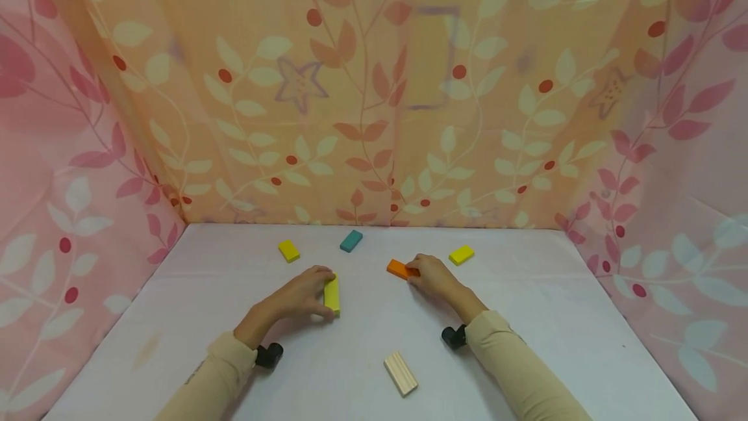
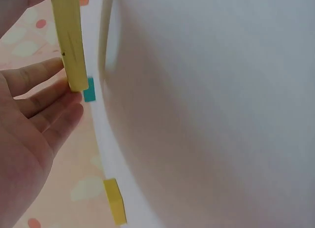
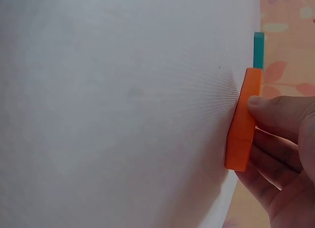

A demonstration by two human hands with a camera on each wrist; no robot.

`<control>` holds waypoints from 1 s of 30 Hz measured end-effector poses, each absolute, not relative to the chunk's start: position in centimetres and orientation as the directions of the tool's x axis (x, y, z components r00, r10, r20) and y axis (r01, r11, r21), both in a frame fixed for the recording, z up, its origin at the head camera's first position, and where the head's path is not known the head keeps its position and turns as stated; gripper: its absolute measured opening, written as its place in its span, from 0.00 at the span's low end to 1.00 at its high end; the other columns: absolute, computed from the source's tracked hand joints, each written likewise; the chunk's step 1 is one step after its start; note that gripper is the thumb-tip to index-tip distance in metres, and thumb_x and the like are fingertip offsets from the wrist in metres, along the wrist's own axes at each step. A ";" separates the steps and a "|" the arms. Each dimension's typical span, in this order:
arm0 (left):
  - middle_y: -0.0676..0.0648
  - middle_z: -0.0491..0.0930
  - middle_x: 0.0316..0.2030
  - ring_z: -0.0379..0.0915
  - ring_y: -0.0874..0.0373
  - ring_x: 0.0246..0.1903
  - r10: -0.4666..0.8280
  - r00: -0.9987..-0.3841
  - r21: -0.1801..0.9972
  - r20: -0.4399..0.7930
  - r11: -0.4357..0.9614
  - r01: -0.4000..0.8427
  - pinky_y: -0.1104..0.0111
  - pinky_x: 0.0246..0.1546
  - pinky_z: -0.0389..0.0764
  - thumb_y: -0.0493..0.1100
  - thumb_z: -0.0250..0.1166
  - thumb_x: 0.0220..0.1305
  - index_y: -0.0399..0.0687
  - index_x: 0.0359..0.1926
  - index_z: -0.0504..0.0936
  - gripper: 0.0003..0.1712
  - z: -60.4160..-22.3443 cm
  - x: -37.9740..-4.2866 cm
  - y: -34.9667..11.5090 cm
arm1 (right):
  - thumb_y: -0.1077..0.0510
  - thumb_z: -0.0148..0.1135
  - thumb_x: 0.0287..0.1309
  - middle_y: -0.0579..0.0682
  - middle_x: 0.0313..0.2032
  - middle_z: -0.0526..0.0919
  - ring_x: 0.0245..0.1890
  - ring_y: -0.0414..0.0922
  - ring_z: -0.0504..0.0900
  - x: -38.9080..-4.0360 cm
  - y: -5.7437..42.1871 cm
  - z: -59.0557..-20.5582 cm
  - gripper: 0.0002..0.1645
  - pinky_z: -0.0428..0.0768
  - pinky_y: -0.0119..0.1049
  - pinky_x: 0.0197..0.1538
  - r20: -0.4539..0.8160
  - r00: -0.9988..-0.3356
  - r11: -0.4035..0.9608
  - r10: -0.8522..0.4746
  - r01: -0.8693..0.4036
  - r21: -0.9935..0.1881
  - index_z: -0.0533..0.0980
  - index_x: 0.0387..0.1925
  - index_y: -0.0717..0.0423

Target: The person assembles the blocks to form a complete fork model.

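Note:
In the head view my left hand grips a yellow wooden block by its ends, thumb at the near end and fingers at the far end. The left wrist view shows the long side of that yellow block, with the fingertips of my left hand at its lower end. To the right, my right hand pinches an orange block. Up close, the thumb of the right hand presses the face of the orange block, and the other fingers lie behind it, partly hidden.
Toward the back of the white table lie a yellow block, a teal block and another yellow block. A plain wood block lies near the front, between the forearms. Floral cloth encloses the back and sides.

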State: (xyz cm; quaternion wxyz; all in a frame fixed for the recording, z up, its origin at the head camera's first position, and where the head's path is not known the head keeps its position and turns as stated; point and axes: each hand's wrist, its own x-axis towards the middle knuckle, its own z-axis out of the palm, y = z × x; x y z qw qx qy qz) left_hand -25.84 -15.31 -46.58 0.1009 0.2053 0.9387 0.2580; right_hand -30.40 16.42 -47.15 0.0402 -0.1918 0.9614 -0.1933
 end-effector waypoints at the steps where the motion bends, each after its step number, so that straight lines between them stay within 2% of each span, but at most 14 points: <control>1: 0.42 0.69 0.65 0.65 0.47 0.65 0.440 -0.894 0.525 -0.083 0.782 0.337 0.51 0.67 0.67 0.57 0.79 0.43 0.39 0.64 0.72 0.50 -46.5 -25.9 -15.1 | 0.59 0.67 0.58 0.53 0.43 0.82 0.41 0.47 0.78 -30.4 16.4 -47.2 0.19 0.79 0.45 0.55 -0.002 -0.923 0.851 -0.386 -0.355 -0.387 0.81 0.51 0.62; 18: 0.43 0.70 0.65 0.68 0.47 0.64 0.493 -0.867 0.521 -0.069 0.759 0.390 0.53 0.65 0.71 0.58 0.79 0.44 0.40 0.65 0.71 0.50 -46.9 -26.2 -10.5 | 0.59 0.67 0.58 0.53 0.43 0.82 0.40 0.46 0.78 -30.4 16.5 -47.5 0.19 0.80 0.44 0.53 0.009 -0.919 0.848 -0.394 -0.368 -0.381 0.81 0.51 0.62; 30: 0.43 0.69 0.66 0.67 0.48 0.65 0.522 -0.847 0.515 -0.101 0.756 0.405 0.54 0.66 0.70 0.58 0.78 0.45 0.42 0.65 0.71 0.49 -47.1 -26.6 -7.5 | 0.59 0.67 0.58 0.52 0.42 0.82 0.40 0.45 0.78 -30.5 16.5 -47.7 0.19 0.80 0.43 0.53 0.023 -0.925 0.849 -0.379 -0.358 -0.389 0.81 0.51 0.61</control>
